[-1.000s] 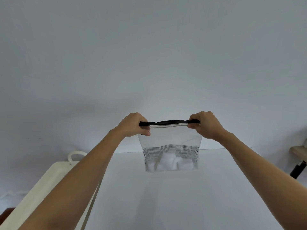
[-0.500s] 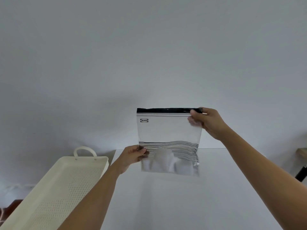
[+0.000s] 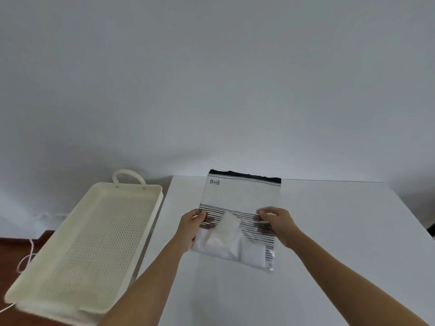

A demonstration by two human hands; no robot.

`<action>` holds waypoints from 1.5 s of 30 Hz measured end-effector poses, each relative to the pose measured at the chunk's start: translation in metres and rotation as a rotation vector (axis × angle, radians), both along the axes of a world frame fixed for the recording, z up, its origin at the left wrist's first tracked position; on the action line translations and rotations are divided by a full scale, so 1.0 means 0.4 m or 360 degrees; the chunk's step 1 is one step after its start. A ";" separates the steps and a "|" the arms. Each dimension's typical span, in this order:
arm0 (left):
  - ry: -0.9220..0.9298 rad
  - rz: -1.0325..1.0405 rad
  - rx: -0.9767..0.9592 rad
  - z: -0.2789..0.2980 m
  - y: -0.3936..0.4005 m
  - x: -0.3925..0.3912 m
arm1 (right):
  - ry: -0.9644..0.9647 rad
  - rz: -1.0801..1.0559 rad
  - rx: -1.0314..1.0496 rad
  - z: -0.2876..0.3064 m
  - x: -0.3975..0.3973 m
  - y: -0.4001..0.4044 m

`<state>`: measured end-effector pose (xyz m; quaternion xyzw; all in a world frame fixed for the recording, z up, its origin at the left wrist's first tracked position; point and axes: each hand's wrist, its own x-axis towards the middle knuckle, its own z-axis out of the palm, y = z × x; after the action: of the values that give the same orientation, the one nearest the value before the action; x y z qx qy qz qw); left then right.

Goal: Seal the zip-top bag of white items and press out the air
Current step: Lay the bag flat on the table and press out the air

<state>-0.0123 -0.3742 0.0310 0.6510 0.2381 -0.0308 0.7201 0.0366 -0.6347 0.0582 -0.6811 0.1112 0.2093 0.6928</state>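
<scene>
the wall (image 3: pixel 211 78) is plain pale grey and fills the upper part of the view. the bench (image 3: pixel 329 231) is white and extends from the wall edge toward me. the tray (image 3: pixel 42 267) is cream, perforated across its floor, has a loop handle at its far end, and sits just beside the left edge of the bench, over a dark wood floor (image 3: pixel 14 245). the zip-top bag (image 3: pixel 242 198) is above the middle of the bench, with its black zip strip at the far end near the wall and its striped lower half toward me; whether its underside touches the bench i cannot tell. the black strip reads as one continuous band, but whether it is fully sealed i cannot tell. the white items (image 3: pixel 226 241) are bunched in the near end of the bag. my left hand (image 3: pixel 191 228) grips the left edge of the bag at the striped zone, thumb on top, fingers wrapped underneath. my right hand (image 3: pixel 276 222) grips the right edge at the same height, fingertips curled onto the top film. a pale cord (image 3: pixel 26 257) lies on the floor left of the tray.
</scene>
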 end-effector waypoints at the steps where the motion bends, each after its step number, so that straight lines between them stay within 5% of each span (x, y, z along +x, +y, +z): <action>1: 0.0043 0.0027 0.0050 -0.023 0.007 -0.007 | 0.0021 -0.0063 -0.0043 -0.025 -0.003 0.015; 17: 0.0679 0.0019 0.1161 -0.255 0.036 -0.061 | -0.0081 -0.0277 -0.0872 -0.303 -0.073 0.188; 22: 0.0292 -0.0317 0.1758 -0.275 -0.007 -0.050 | -0.0489 -0.0143 -0.1400 -0.332 -0.089 0.246; 27: 0.0063 -0.0832 0.1859 -0.342 -0.035 -0.028 | -0.0463 0.0316 -0.1658 -0.398 -0.108 0.274; 45: 0.0177 -0.0781 0.2015 -0.387 -0.037 -0.023 | -0.0329 0.0356 -0.1954 -0.464 -0.108 0.283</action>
<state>-0.0217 -0.3888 -0.1239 0.9795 0.0924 -0.0813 0.1592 -0.0066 -0.5213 -0.1273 -0.9787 0.0716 0.1115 0.1569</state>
